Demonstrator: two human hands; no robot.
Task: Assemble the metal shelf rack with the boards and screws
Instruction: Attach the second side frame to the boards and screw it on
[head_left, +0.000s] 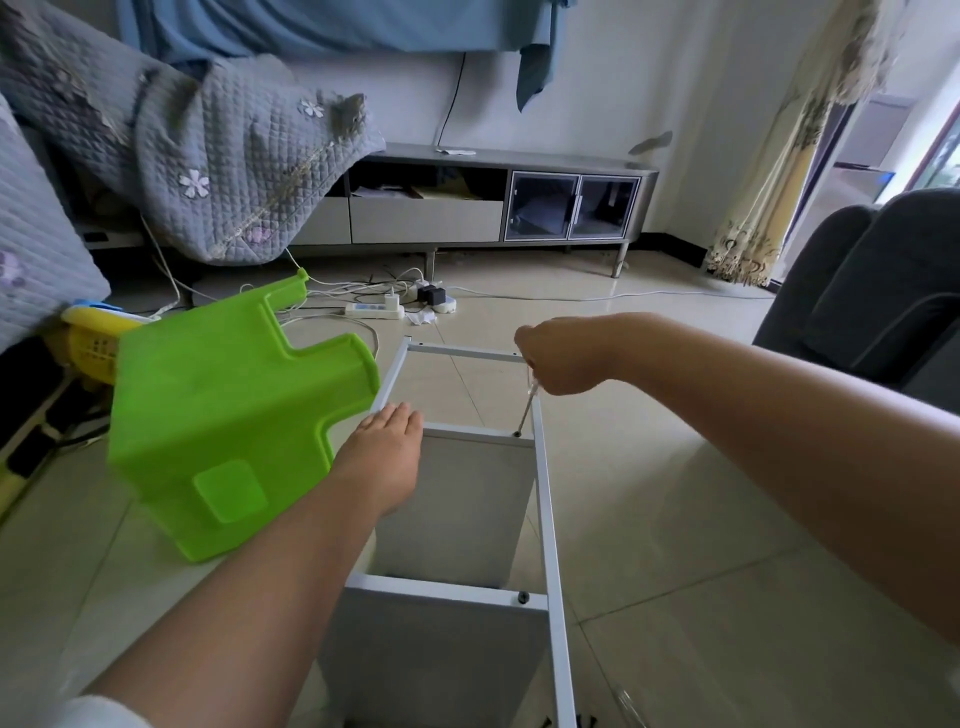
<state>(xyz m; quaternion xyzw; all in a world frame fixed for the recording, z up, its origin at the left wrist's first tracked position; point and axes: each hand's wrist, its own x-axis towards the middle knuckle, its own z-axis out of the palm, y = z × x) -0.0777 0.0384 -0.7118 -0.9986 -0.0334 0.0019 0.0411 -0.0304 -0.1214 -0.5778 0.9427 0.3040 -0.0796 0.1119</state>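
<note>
A white metal shelf rack (545, 499) is laid on its side on the tiled floor (675, 519), with grey boards (462, 499) standing between its rails. The left hand (387, 447) is laid flat, fingers together, on the left rail of the rack at the upper edge of the middle board. The right hand (563, 358) is closed in a fist around the handle of a screwdriver (527, 410), held above the right rail; the shaft slants down and its tip is set on a dark screw (517, 433) at the right end of the crossbar. A second screw (523, 597) is seen on the nearer crossbar of the rack. A green plastic stool (228, 415) is tipped over just left of the rack, touching its far left rail.
</note>
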